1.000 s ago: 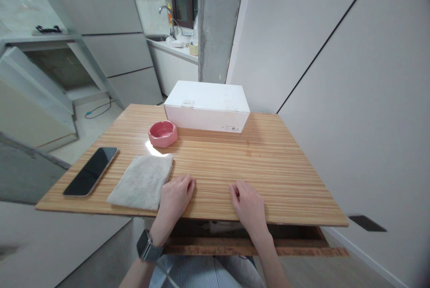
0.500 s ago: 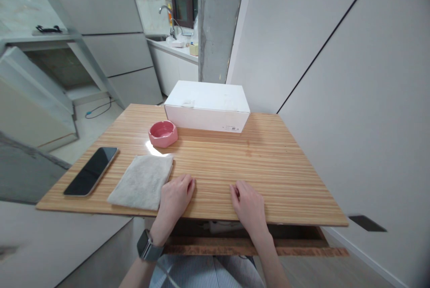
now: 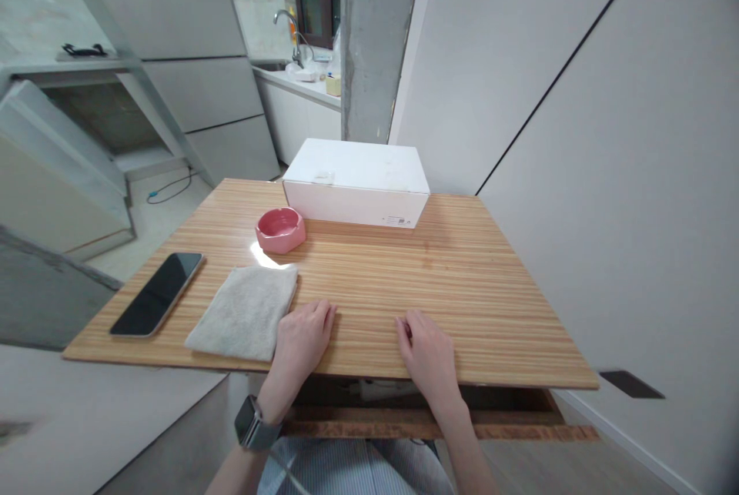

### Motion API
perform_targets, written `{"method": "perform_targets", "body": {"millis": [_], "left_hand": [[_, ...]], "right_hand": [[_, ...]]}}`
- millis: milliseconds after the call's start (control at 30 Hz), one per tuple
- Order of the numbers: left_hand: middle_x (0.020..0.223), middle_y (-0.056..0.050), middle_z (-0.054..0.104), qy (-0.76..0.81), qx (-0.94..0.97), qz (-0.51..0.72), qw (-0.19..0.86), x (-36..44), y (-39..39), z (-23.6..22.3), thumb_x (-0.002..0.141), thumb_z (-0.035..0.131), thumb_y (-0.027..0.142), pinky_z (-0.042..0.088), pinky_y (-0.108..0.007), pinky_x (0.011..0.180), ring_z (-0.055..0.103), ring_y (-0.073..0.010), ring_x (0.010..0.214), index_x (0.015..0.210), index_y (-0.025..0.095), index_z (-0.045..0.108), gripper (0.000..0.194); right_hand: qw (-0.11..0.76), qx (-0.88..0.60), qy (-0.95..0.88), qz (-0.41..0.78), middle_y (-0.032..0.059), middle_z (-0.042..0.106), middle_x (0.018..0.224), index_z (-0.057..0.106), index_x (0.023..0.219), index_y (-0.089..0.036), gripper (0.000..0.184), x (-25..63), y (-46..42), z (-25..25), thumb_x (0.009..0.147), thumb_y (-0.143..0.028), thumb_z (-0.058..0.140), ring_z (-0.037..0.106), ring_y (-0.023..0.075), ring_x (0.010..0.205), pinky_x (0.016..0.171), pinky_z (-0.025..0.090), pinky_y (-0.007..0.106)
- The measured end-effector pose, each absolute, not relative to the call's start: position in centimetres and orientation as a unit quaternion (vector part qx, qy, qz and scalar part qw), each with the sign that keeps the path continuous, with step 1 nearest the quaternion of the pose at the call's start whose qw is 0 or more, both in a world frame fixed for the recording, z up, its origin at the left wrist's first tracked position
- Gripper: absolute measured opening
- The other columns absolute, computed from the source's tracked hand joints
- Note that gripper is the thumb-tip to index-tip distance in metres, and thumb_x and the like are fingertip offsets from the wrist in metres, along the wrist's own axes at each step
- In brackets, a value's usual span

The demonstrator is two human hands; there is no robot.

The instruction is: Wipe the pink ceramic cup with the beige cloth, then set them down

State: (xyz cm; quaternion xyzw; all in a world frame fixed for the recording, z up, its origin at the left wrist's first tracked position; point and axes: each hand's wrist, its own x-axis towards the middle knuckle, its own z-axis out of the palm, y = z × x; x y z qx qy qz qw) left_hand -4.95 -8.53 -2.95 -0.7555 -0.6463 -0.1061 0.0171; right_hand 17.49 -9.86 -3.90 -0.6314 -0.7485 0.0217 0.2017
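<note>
My left hand (image 3: pixel 305 335) rests loosely curled on the wooden tabletop (image 3: pixel 375 272), against the right edge of a folded grey cloth (image 3: pixel 245 312). A watch (image 3: pixel 254 424) is strapped round that wrist. My right hand (image 3: pixel 427 349) lies on the table's near edge with its fingers closed, and nothing shows in them. Beyond the cloth sits a pink octagonal bowl (image 3: pixel 280 231) with nothing visible inside. To the cloth's left a smartphone (image 3: pixel 157 295) lies flat, its screen dark.
At the table's far side stands a closed white box (image 3: pixel 358 183). Below the near edge, an open drawer (image 3: pixel 508 401) holds a pale object, partly hidden. A white wall (image 3: pixel 566 172) runs along the right. A sink with a faucet (image 3: pixel 294 37) is in the background.
</note>
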Motion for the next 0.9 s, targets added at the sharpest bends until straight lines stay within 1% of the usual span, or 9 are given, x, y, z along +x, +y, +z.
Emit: {"method": "perform_targets", "body": {"millis": [300,467,600,667,700,733,800,867,900], "left_hand": [[0.08,-0.002,0.064,-0.618,-0.779,-0.103,-0.009,-5.4,-9.0,-2.4,0.098,0.026,0.03,0.038,-0.03,0.066,0.061,-0.0184,0.075,0.082,0.021,0.051,0.032],[0.081,-0.004,0.065,-0.625,-0.775,-0.088,-0.021,-5.3,-9.0,-2.5,0.098,0.026,0.029,0.038,-0.029,0.065,0.062,-0.0188,0.077,0.082,0.02,0.052,0.032],[0.075,-0.003,0.065,-0.619,-0.778,-0.075,-0.079,-6.0,-7.4,-0.7,0.097,0.027,0.033,0.036,-0.028,0.06,0.062,-0.0179,0.069,0.079,0.021,0.054,0.035],[0.072,-0.003,0.064,-0.619,-0.772,-0.114,-0.089,-7.0,-5.4,0.8,0.097,0.028,0.037,0.038,-0.028,0.062,0.06,-0.0173,0.069,0.077,0.021,0.055,0.037],[0.075,-0.003,0.063,-0.63,-0.759,-0.151,-0.068,-7.6,-4.2,1.6,0.096,0.029,0.04,0.04,-0.029,0.066,0.06,-0.0178,0.072,0.078,0.021,0.056,0.037],[0.083,-0.005,0.064,-0.647,-0.736,-0.198,-0.028,-8.2,-2.9,2.2,0.095,0.032,0.042,0.042,-0.03,0.072,0.06,-0.0193,0.079,0.082,0.021,0.057,0.035],[0.106,-0.01,0.061,-0.682,-0.68,-0.263,0.061,-9.6,-0.2,2.8,0.089,0.043,0.047,0.042,-0.036,0.086,0.056,-0.025,0.099,0.099,0.02,0.058,0.032],[0.125,-0.017,0.051,-0.721,-0.627,-0.272,0.118,-10.9,2.1,2.6,0.081,0.055,0.052,0.038,-0.044,0.094,0.049,-0.0318,0.113,0.119,0.018,0.051,0.051],[0.13,-0.019,0.048,-0.738,-0.608,-0.264,0.124,-11.4,3.1,2.3,0.077,0.058,0.054,0.037,-0.046,0.096,0.046,-0.0339,0.116,0.125,0.016,0.047,0.062]], "right_hand": [[0.204,-0.629,-0.75,0.02,-0.0006,0.056,0.07,0.046,0.071,-0.021,0.028,17.6,-9.9,-3.9,0.097,-0.031,0.039,0.052,0.013,0.065,0.061,0.029,0.025],[0.203,-0.631,-0.749,0.021,-0.0003,0.056,0.071,0.046,0.071,-0.021,0.028,17.5,-9.9,-3.8,0.097,-0.03,0.038,0.052,0.013,0.065,0.061,0.029,0.026],[0.209,-0.626,-0.751,0.017,-0.0004,0.056,0.07,0.046,0.071,-0.021,0.028,17.6,-9.9,-3.9,0.097,-0.03,0.038,0.052,0.0132,0.065,0.061,0.029,0.026],[0.211,-0.624,-0.753,0.016,-0.0005,0.056,0.07,0.046,0.071,-0.021,0.028,17.6,-9.9,-4.0,0.097,-0.03,0.038,0.052,0.0133,0.065,0.061,0.029,0.026],[0.212,-0.623,-0.753,0.016,-0.0006,0.055,0.07,0.046,0.071,-0.021,0.028,17.6,-9.8,-4.0,0.097,-0.03,0.038,0.052,0.0134,0.065,0.061,0.029,0.026],[0.212,-0.623,-0.753,0.016,-0.0006,0.055,0.07,0.046,0.071,-0.021,0.028,17.6,-9.8,-4.1,0.097,-0.03,0.038,0.052,0.0134,0.066,0.061,0.029,0.026],[0.213,-0.623,-0.752,0.018,-0.0007,0.055,0.07,0.046,0.072,-0.021,0.028,17.7,-9.8,-4.2,0.097,-0.03,0.039,0.052,0.0134,0.066,0.061,0.029,0.026],[0.216,-0.623,-0.752,0.021,-0.0008,0.055,0.07,0.046,0.072,-0.021,0.027,17.7,-9.8,-4.3,0.097,-0.03,0.039,0.052,0.0136,0.066,0.062,0.03,0.026],[0.217,-0.622,-0.752,0.022,-0.0008,0.055,0.07,0.046,0.072,-0.021,0.027,17.7,-9.8,-4.3,0.097,-0.03,0.039,0.052,0.0137,0.067,0.062,0.03,0.026]]}}
